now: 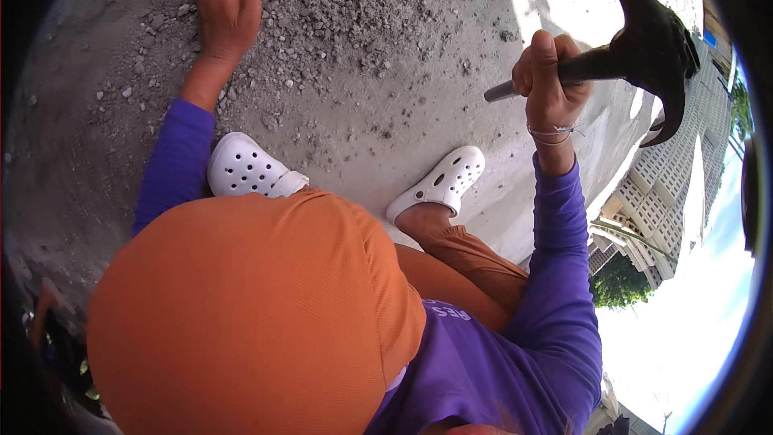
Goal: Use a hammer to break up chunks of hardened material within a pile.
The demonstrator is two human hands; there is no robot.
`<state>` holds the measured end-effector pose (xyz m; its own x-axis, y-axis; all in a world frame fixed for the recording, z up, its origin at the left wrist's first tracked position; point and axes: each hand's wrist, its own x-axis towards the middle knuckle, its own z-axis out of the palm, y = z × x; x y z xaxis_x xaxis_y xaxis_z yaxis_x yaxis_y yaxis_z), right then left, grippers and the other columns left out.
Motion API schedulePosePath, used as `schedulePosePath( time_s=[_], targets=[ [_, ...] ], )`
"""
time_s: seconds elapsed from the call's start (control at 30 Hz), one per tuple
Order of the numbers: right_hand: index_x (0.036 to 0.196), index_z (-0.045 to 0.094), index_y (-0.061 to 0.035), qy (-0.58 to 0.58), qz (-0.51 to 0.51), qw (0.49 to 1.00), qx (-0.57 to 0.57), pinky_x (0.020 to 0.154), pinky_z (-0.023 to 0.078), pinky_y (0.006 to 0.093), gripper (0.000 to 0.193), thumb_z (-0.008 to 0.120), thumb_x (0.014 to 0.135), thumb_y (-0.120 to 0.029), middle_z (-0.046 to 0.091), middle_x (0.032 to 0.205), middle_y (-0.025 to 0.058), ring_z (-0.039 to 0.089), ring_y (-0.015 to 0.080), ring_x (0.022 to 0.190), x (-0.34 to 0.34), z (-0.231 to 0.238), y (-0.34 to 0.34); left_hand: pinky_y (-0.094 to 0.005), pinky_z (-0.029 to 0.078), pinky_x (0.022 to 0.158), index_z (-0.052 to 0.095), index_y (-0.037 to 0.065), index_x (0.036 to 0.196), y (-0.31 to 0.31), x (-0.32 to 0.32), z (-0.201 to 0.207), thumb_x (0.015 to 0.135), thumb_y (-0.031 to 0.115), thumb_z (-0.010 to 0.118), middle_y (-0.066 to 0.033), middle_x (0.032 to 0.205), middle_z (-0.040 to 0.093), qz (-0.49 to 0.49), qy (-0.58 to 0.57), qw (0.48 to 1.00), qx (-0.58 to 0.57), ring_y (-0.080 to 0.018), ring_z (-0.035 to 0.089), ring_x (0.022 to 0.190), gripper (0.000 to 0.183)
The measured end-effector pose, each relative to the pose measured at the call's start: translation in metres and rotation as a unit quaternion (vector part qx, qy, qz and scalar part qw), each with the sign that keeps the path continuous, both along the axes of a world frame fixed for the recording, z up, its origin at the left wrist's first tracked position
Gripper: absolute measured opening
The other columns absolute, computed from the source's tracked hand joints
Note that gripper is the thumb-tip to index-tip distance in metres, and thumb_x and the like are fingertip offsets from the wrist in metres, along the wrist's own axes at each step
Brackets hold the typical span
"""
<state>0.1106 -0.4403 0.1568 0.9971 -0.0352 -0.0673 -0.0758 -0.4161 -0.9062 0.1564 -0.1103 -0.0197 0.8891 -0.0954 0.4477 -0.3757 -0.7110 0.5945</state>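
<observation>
My right hand (pixel 554 76) is wrapped round the handle of a claw hammer (pixel 648 40), raised at the right side. The hammer's dark head is beyond my fist, with its curved claw toward the lower right, and the grey handle end sticks out to the left. At the upper left, my left hand (pixel 229 8) is low over the loose grey rubble (pixel 354 16), thumb and fingers apart. Its fingertips run to the top edge of the picture, and I see nothing held in it.
My white clogs (pixel 250 165) are planted on the dusty grey ground (pixel 346 141), with my bent orange-clad knee (pixel 250 298) in front. Stacked pale perforated blocks (pixel 656 169) stand at the right, near some green foliage (pixel 622 282). Sunlight falls at the upper right.
</observation>
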Motion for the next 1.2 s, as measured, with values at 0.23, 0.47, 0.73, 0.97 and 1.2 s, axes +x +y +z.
schedulePosePath(
  time_s=[0.23, 0.47, 0.73, 0.97, 1.2],
  targets=[
    [0.091, 0.066, -0.0005, 0.24, 0.046, 0.901, -0.358, 0.064, 0.049, 0.0426, 0.028, 0.061, 0.091, -0.028, 0.063, 0.071, 0.0227, 0.063, 0.042, 0.071, -0.052, -0.109, -0.058, -0.0493, 0.034, 0.106, 0.058, 0.0, 0.123, 0.0, 0.002, 0.0, 0.101, 0.038, 0.029, -0.0207, 0.133, 0.053, -0.004, -0.009, 1.0, 0.005, -0.0396, 0.048, 0.124, 0.053],
    [0.087, 0.065, -0.0021, 0.229, 0.082, 0.892, -0.381, 0.059, 0.049, 0.0409, 0.032, 0.066, 0.09, -0.034, 0.061, 0.063, 0.0186, 0.061, 0.0381, 0.057, -0.031, -0.084, -0.037, -0.046, 0.036, 0.109, 0.059, 0.009, 0.128, 0.003, 0.005, -0.017, 0.097, 0.022, 0.036, -0.0099, 0.138, 0.052, -0.032, -0.065, 0.997, 0.006, -0.0314, 0.046, 0.131, 0.041],
    [0.064, 0.048, -0.0101, -0.003, -0.07, 0.994, -0.08, 0.043, 0.033, 0.0216, 0.037, 0.066, 0.095, -0.02, 0.049, 0.056, -0.0041, 0.045, 0.003, 0.048, 0.007, -0.054, -0.009, -0.0449, 0.036, 0.109, 0.06, 0.009, 0.127, -0.002, 0.006, -0.011, 0.095, 0.02, 0.038, -0.0097, 0.136, 0.053, -0.025, -0.063, 0.998, -0.002, -0.0308, 0.046, 0.13, 0.041],
    [0.09, 0.065, -0.0004, 0.267, 0.009, 0.89, -0.369, 0.075, 0.05, 0.0477, 0.028, 0.059, 0.087, -0.028, 0.064, 0.08, 0.0268, 0.063, 0.0465, 0.083, -0.002, -0.127, -0.049, -0.0448, 0.036, 0.108, 0.06, 0.009, 0.127, -0.003, 0.007, -0.007, 0.096, 0.022, 0.039, -0.0095, 0.137, 0.053, -0.023, -0.068, 0.997, 0.001, -0.0312, 0.047, 0.13, 0.04],
    [0.085, 0.065, 0.002, 0.284, 0.158, 0.808, -0.491, 0.074, 0.05, 0.0477, 0.031, 0.055, 0.089, -0.027, 0.065, 0.079, 0.027, 0.064, 0.0446, 0.079, 0.047, -0.066, -0.041, -0.0463, 0.033, 0.11, 0.052, 0.01, 0.135, -0.009, 0.007, -0.006, 0.098, 0.029, 0.04, -0.009, 0.141, 0.049, -0.008, -0.046, 0.998, 0.034, -0.0327, 0.043, 0.134, 0.044]
  ],
)
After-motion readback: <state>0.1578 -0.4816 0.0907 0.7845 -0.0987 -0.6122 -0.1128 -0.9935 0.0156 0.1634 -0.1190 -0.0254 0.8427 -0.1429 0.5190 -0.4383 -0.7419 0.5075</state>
